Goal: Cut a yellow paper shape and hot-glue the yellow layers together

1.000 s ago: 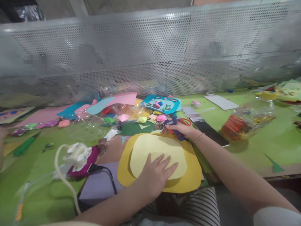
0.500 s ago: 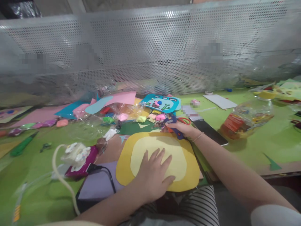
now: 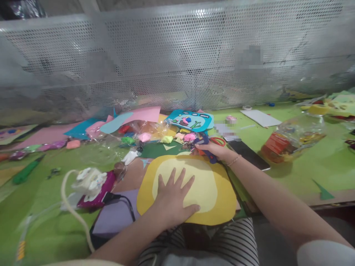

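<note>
My left hand (image 3: 173, 197) lies flat with fingers spread on a pale yellow paper shape (image 3: 202, 181), which rests on a larger dark yellow rounded sheet (image 3: 224, 207) at the table's near edge. My right hand (image 3: 215, 150) is closed around a blue tool (image 3: 206, 147) just beyond the yellow sheet's far edge, next to red-handled scissors (image 3: 217, 141). Lumps of coloured clay (image 3: 166, 139) and a blue decorated card (image 3: 191, 121) lie just past that hand.
A green table (image 3: 299, 173) carries coloured paper sheets, clay in plastic wrap, a black phone (image 3: 248, 155), a clear bag (image 3: 294, 138), a purple sheet (image 3: 116, 218) and a white cable (image 3: 74, 210). A perforated metal screen (image 3: 177, 59) closes the far side.
My left hand has slid left and slightly up across the pale yellow shape, fingers still spread. My right hand has stayed on the blue tool.
</note>
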Available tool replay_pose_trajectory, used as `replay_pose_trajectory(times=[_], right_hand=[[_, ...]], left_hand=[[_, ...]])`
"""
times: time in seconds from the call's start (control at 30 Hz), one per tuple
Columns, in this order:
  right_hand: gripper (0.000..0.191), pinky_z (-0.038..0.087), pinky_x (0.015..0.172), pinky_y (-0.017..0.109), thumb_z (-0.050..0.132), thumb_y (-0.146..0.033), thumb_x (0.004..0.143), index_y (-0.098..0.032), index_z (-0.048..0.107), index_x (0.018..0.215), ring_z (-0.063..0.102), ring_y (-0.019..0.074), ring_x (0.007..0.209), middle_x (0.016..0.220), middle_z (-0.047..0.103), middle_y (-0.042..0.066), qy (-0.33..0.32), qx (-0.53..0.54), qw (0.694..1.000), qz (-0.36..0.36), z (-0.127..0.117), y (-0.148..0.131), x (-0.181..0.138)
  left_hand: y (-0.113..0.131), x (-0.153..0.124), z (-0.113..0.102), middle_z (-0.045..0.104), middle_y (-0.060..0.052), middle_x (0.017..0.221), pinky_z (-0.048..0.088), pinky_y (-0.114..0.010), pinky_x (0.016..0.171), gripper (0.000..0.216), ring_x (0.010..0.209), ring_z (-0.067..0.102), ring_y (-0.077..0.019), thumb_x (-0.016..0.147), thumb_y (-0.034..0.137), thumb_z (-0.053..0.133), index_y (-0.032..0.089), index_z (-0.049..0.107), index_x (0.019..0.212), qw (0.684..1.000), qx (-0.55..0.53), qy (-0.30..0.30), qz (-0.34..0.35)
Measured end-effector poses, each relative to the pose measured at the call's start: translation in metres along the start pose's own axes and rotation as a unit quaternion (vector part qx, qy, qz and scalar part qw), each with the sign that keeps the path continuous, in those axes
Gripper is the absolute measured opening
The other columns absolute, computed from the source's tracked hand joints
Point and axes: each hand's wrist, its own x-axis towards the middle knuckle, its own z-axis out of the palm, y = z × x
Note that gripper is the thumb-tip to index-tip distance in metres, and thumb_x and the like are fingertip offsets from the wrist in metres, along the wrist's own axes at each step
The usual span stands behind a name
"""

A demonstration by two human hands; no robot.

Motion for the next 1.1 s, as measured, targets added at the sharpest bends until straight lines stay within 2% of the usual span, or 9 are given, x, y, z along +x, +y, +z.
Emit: replay_pose_trajectory(times=[0.27, 0.33, 0.43, 0.57, 0.7, 0.83, 0.9, 1.0, 1.1], right_hand=[[0.031, 0.052, 0.069, 0.024, 0.066, -0.047, 0.073, -0.016, 0.069, 0.078, 0.066, 0.0160, 0.075, 0.086, 0.072, 0.006, 0.006, 0.042, 0.999, 0.007, -0.001, 0.002, 0.002], [0.032, 0.052, 0.068, 0.023, 0.065, -0.047, 0.074, -0.015, 0.068, 0.074, 0.066, 0.0154, 0.075, 0.085, 0.071, 0.007, 0.016, 0.053, 0.998, 0.002, -0.001, 0.003, 0.004], [0.028, 0.053, 0.066, 0.023, 0.064, -0.043, 0.076, -0.016, 0.066, 0.070, 0.066, 0.0155, 0.074, 0.081, 0.071, 0.007, 0.047, 0.099, 0.994, -0.006, -0.004, 0.002, 0.006], [0.028, 0.055, 0.064, 0.028, 0.059, -0.044, 0.080, -0.017, 0.064, 0.073, 0.067, 0.0177, 0.069, 0.079, 0.071, 0.008, 0.066, 0.164, 0.984, 0.000, -0.010, -0.003, 0.006], [0.029, 0.056, 0.064, 0.032, 0.056, -0.047, 0.081, -0.018, 0.062, 0.078, 0.067, 0.0203, 0.069, 0.075, 0.071, 0.009, 0.091, 0.173, 0.980, -0.044, -0.017, -0.006, 0.006], [0.031, 0.055, 0.060, 0.031, 0.054, -0.047, 0.082, -0.018, 0.061, 0.080, 0.067, 0.0199, 0.066, 0.074, 0.070, 0.009, 0.086, 0.168, 0.981, -0.045, -0.018, -0.009, 0.003], [0.029, 0.052, 0.051, 0.025, 0.053, -0.044, 0.083, -0.017, 0.062, 0.079, 0.066, 0.0177, 0.062, 0.072, 0.070, 0.008, 0.089, 0.168, 0.981, -0.039, -0.018, -0.013, 0.000], [0.030, 0.039, 0.035, 0.018, 0.052, -0.041, 0.084, -0.015, 0.061, 0.074, 0.062, 0.0139, 0.053, 0.067, 0.069, 0.009, 0.086, 0.158, 0.983, -0.039, -0.016, -0.019, -0.005], [0.033, 0.032, 0.031, 0.016, 0.050, -0.041, 0.085, -0.014, 0.060, 0.069, 0.060, 0.0120, 0.049, 0.064, 0.067, 0.009, 0.073, 0.146, 0.986, -0.040, -0.015, -0.023, -0.008]], left_hand=[[0.001, -0.001, -0.011, 0.001, -0.002, 0.153, 0.001, -0.072, 0.098, 0.078, 0.138, -0.003, -0.0365, 0.077, 0.069, 0.038, 0.037, 0.011, 0.144, 1.000, -0.006, -0.029, -0.001], [-0.002, 0.001, -0.016, 0.003, -0.004, 0.153, 0.003, -0.071, 0.100, 0.075, 0.139, -0.001, -0.0354, 0.080, 0.066, 0.034, 0.034, 0.011, 0.145, 0.999, -0.003, -0.033, -0.003], [-0.005, 0.008, -0.021, 0.005, -0.007, 0.153, 0.006, -0.067, 0.103, 0.069, 0.139, 0.001, -0.0332, 0.086, 0.059, 0.027, 0.026, 0.013, 0.145, 1.000, 0.013, -0.007, -0.005], [-0.004, 0.015, -0.016, 0.006, -0.008, 0.153, 0.006, -0.066, 0.104, 0.066, 0.139, 0.000, -0.0337, 0.088, 0.056, 0.026, 0.023, 0.018, 0.145, 0.999, 0.038, 0.020, 0.011], [-0.003, 0.016, -0.009, 0.003, -0.009, 0.153, 0.004, -0.068, 0.102, 0.069, 0.139, -0.001, -0.0349, 0.087, 0.060, 0.026, 0.024, 0.015, 0.145, 0.999, 0.030, 0.002, 0.013], [-0.005, 0.015, -0.005, 0.000, -0.009, 0.153, 0.005, -0.068, 0.102, 0.070, 0.139, -0.002, -0.0349, 0.086, 0.061, 0.026, 0.025, 0.013, 0.145, 1.000, 0.013, -0.010, 0.006], [-0.006, 0.016, -0.005, 0.001, -0.008, 0.153, 0.005, -0.067, 0.102, 0.070, 0.139, -0.003, -0.0345, 0.086, 0.061, 0.027, 0.026, 0.014, 0.145, 1.000, 0.013, -0.009, 0.006], [-0.006, 0.016, -0.005, 0.002, -0.008, 0.153, 0.004, -0.067, 0.102, 0.070, 0.139, -0.003, -0.0337, 0.086, 0.061, 0.027, 0.026, 0.014, 0.145, 1.000, 0.010, -0.002, 0.005], [-0.004, 0.011, -0.007, 0.002, -0.011, 0.153, 0.004, -0.063, 0.105, 0.074, 0.139, -0.002, -0.0316, 0.086, 0.063, 0.022, 0.021, 0.011, 0.146, 0.999, 0.007, 0.008, 0.030]])
